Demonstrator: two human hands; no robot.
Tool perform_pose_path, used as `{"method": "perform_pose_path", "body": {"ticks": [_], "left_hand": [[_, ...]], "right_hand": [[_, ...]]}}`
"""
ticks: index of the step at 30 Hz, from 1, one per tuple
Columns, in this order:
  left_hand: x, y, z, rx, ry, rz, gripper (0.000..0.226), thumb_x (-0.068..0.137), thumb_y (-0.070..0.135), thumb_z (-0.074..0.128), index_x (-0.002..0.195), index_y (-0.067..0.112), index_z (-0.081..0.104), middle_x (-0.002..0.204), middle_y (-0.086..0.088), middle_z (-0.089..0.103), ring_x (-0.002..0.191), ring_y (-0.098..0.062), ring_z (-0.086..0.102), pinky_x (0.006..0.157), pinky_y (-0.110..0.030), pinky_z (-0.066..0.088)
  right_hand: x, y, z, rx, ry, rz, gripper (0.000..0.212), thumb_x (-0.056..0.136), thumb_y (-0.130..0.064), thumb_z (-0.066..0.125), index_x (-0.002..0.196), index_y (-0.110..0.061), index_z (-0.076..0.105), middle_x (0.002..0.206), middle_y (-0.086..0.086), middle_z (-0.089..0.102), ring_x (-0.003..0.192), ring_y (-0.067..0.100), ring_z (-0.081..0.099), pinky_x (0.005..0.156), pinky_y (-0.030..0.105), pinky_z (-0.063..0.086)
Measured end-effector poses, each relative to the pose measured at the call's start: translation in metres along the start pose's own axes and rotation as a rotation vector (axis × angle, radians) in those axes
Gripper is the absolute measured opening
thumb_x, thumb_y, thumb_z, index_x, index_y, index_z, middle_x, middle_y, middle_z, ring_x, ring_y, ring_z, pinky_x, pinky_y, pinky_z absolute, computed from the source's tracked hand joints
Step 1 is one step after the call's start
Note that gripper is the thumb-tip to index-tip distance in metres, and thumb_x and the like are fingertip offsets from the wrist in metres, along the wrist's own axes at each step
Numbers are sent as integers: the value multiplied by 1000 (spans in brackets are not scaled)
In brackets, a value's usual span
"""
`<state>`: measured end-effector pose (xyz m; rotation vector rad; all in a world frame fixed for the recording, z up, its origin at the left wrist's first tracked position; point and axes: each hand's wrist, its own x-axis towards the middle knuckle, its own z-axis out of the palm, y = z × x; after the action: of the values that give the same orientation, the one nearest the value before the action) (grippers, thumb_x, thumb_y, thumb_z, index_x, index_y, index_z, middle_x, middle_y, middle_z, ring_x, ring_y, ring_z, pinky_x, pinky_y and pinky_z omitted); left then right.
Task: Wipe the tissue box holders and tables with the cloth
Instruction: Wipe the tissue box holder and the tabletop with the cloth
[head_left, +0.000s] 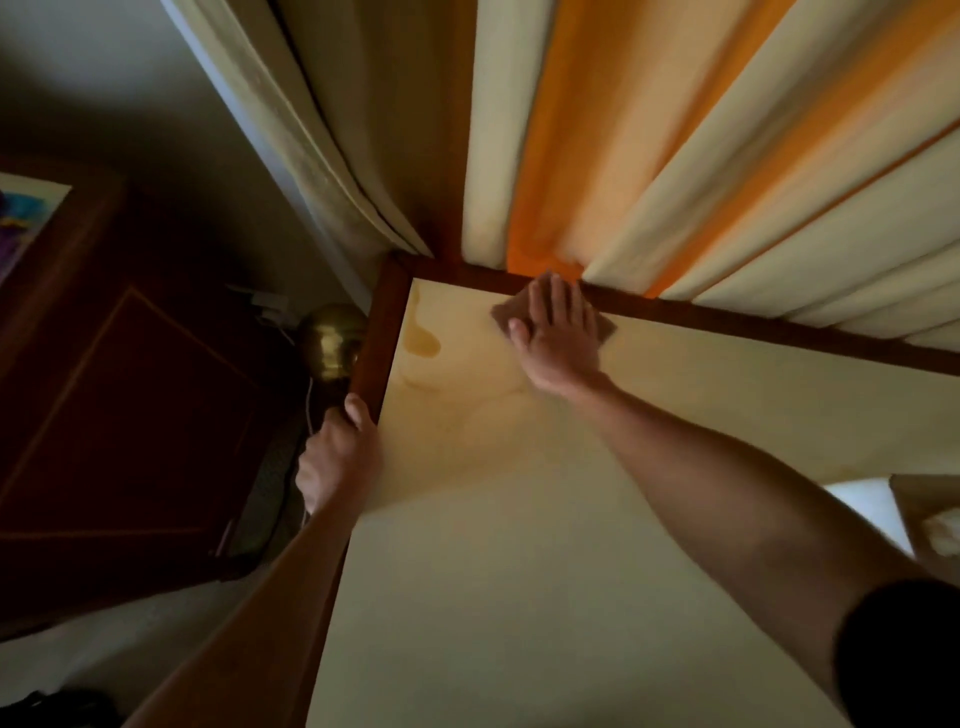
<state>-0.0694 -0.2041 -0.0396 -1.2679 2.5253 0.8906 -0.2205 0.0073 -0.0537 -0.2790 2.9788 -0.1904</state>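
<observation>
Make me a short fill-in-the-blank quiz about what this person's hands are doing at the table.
1. The right hand presses a brown ____ flat on the table.
2. The left hand grips the table's ____ edge.
3. The cloth lies near the table's far edge, just below the ____.
4. The fingers of the right hand are ____, not curled.

Missing words: cloth; wooden; curtains; straight

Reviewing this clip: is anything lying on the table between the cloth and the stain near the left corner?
Nothing visible. The right hand presses the cloth flat at the table's far edge, and the tabletop between it and the stain to its left is bare. The left hand grips the left rim, nearer than that path.
</observation>
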Motion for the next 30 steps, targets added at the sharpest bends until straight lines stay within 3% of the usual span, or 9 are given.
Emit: {"method": "perform_pose_path", "body": {"ticks": [2, 5, 10, 12, 14, 17, 21, 24, 30], "left_hand": [[0, 0, 1, 0, -8, -9, 64, 102, 54, 18, 129, 10, 55, 122, -24, 61, 109, -43, 58, 90, -48, 43], [0, 3, 0, -8, -15, -14, 62, 102, 54, 19, 128, 12, 56, 123, -24, 60, 109, -43, 57, 90, -48, 42], [-1, 5, -4, -42, -42, -9, 59, 103, 52, 20, 131, 12, 54, 124, -23, 60, 110, -43, 56, 89, -46, 40], [1, 6, -3, -45, -47, -16, 59, 103, 51, 20, 132, 13, 53, 126, -23, 59, 111, -43, 55, 90, -46, 40], [1, 6, -1, -45, -52, -24, 59, 103, 52, 19, 132, 13, 54, 126, -22, 59, 112, -42, 55, 91, -46, 40], [-1, 5, -2, -72, -60, -30, 61, 102, 54, 19, 130, 13, 55, 125, -22, 60, 112, -42, 56, 91, -46, 41], [-3, 7, -8, -149, -65, -49, 56, 105, 46, 23, 131, 11, 57, 129, -21, 59, 117, -40, 54, 96, -45, 40], [-2, 7, -10, -173, -55, -65, 52, 106, 40, 25, 125, 8, 61, 126, -22, 60, 113, -41, 55, 94, -45, 41], [0, 5, -9, -241, -36, -125, 50, 104, 37, 26, 119, 8, 64, 123, -22, 62, 111, -41, 56, 96, -47, 43]], "right_hand": [[2, -33, 7, 16, 31, -28, 69, 102, -52, 29, 159, -15, 19, 167, 15, 10, 153, 37, 7, 123, 49, 8], [-65, -66, 21, 13, 42, -372, 66, 102, -52, 33, 157, -15, 29, 165, 14, 18, 152, 38, 15, 121, 51, 18], [-155, -1, 21, -27, -47, -724, 67, 97, -52, 46, 154, -20, 35, 164, 11, 24, 151, 36, 21, 121, 47, 18], [-120, 39, 19, -88, 23, -650, 66, 97, -53, 43, 153, -18, 38, 162, 12, 29, 148, 37, 27, 117, 52, 27], [-69, 50, 11, -114, 77, -372, 66, 100, -54, 31, 153, -16, 37, 162, 13, 29, 147, 39, 28, 113, 55, 32], [-47, -2, 13, -22, 133, -9, 68, 98, -52, 29, 154, -13, 35, 162, 16, 26, 148, 41, 26, 117, 55, 27], [-127, -52, 31, -39, -22, -609, 65, 102, -53, 33, 158, -21, 27, 167, 6, 15, 153, 35, 11, 122, 51, 15], [-94, -28, 17, -113, -115, -952, 66, 100, -56, 34, 159, -27, 23, 168, 2, 12, 154, 31, 10, 122, 48, 11], [16, -87, 7, -29, 73, -335, 71, 100, -56, 19, 155, -13, 34, 162, 14, 27, 149, 40, 24, 115, 55, 29]]}}
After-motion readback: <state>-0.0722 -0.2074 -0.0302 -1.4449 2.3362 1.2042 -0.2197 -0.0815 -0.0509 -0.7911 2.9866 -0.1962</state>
